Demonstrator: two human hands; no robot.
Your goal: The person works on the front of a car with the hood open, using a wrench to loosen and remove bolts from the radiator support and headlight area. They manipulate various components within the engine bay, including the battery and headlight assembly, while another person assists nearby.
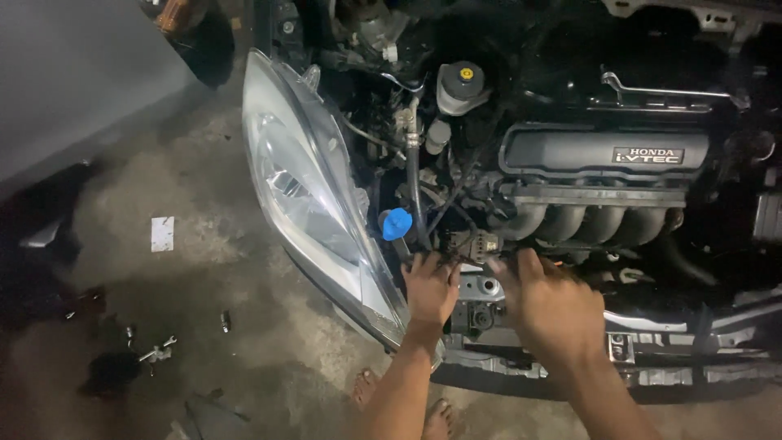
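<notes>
I look down into an open car engine bay. My left hand [430,289] reaches in beside the headlight [305,191], fingers spread on the dark parts just below a blue filler cap [396,223]. My right hand [547,305] hovers next to it, fingers apart, over a grey connector and wiring [476,243] at the front of the engine. Neither hand visibly grips anything. The black engine cover [570,151] and the grey intake manifold [586,222] lie behind my hands.
A white reservoir with a yellow cap [461,85] stands at the back. Loose bolts and a small metal tool [156,352] lie on the concrete floor at the left, near a white scrap [162,233]. My bare feet [407,407] stand below the front crossmember [692,358].
</notes>
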